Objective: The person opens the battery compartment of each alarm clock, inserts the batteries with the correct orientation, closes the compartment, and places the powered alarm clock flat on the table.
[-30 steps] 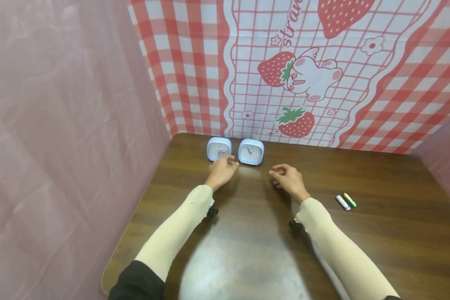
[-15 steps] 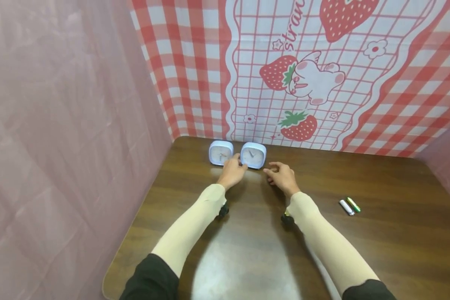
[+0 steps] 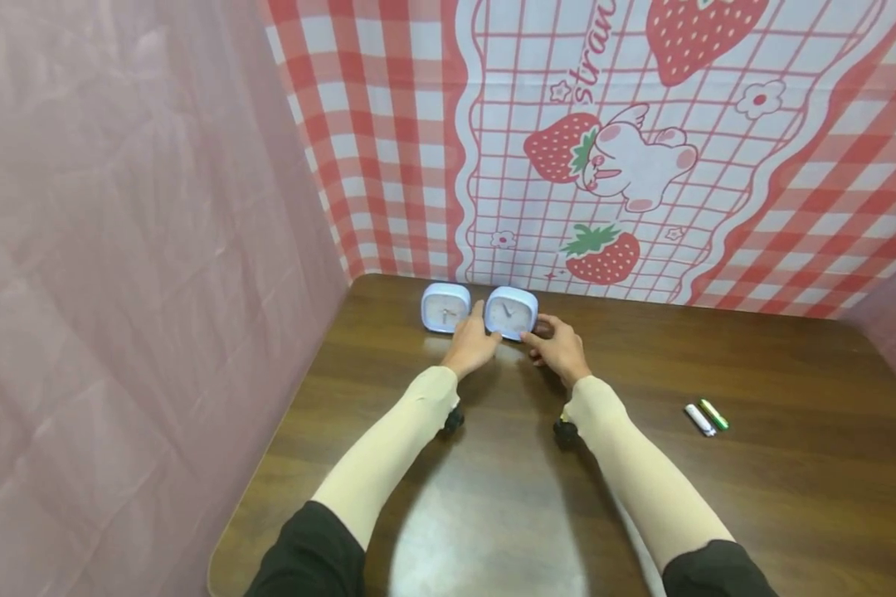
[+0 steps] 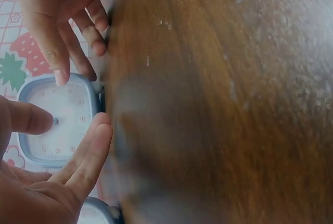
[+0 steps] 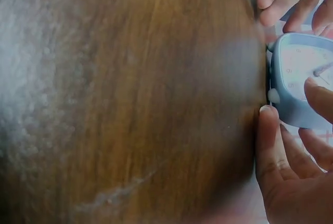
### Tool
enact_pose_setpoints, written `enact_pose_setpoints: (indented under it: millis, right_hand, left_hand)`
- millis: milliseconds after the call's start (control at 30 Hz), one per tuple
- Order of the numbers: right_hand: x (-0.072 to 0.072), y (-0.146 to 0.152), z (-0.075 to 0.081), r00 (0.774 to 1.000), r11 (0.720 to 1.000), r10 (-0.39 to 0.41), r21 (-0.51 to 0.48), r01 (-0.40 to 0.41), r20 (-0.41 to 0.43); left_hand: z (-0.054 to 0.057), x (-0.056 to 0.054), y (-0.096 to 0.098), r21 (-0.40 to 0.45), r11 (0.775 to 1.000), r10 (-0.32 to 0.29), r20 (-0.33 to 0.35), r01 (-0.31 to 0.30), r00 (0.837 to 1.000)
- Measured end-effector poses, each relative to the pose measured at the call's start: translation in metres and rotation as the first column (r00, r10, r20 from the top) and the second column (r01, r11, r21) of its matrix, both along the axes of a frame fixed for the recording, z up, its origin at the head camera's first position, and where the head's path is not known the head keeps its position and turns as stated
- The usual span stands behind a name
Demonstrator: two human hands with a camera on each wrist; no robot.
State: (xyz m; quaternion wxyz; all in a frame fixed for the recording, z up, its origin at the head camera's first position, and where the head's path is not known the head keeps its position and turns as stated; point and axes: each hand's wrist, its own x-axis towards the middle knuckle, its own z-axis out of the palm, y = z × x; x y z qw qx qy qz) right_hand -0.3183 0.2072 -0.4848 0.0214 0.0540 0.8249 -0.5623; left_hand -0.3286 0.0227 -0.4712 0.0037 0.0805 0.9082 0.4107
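Observation:
Two pale blue square clocks with white dials stand at the back of the table. In the head view, my left hand (image 3: 472, 342) is between them, its fingers extended beside the right clock (image 3: 511, 313) and its thumb before that clock's lower left corner. At the opposite side, my right hand (image 3: 560, 347) has its thumb by the lower right corner and its fingers along the side. Both wrist views show a thumb in front of the dial; firm contact is hard to judge. The left clock (image 3: 445, 308) stands just left of my left hand.
Two small cylindrical batteries, one white (image 3: 699, 419) and one green (image 3: 714, 414), lie on the wooden table (image 3: 806, 464) at the right. A red-and-white strawberry cloth (image 3: 396, 166) hangs directly behind the clocks. Pink fabric (image 3: 157, 290) borders the left side.
My left hand has moved right, from in front of the left clock to the right clock's left side. My right hand has moved left to that clock's right side. The head view has shifted slightly.

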Motion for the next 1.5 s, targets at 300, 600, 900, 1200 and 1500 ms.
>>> enact_pose_setpoints:
  millis: [300, 600, 900, 1200, 1500]
  right_hand:
    - [0.006, 0.006, -0.001, 0.998, 1.0, 0.004, 0.026, -0.002, -0.055]
    - [0.019, 0.008, 0.002, 0.995, 0.998, 0.055, 0.038, -0.052, -0.083]
    - [0.033, 0.01, 0.009, 0.988, 0.988, 0.118, 0.113, -0.107, -0.097]
    - [0.046, 0.018, 0.011, 0.988, 0.984, 0.132, 0.132, -0.121, -0.08]
    - [0.063, 0.028, 0.006, 0.983, 0.983, 0.174, 0.07, -0.171, -0.05]
  left_hand:
    - [0.007, 0.003, -0.002, 0.022, 1.0, -0.017, -0.102, 0.02, 0.995]
    - [0.007, 0.009, -0.009, -0.082, 0.997, -0.038, -0.266, 0.016, 0.963]
    - [0.007, 0.012, -0.018, 0.013, 0.995, -0.095, -0.276, 0.102, 0.956]
    - [0.009, 0.015, -0.023, 0.025, 0.98, -0.19, -0.172, 0.198, 0.966]
    - [0.013, 0.031, -0.023, 0.044, 0.964, -0.254, -0.146, 0.263, 0.956]
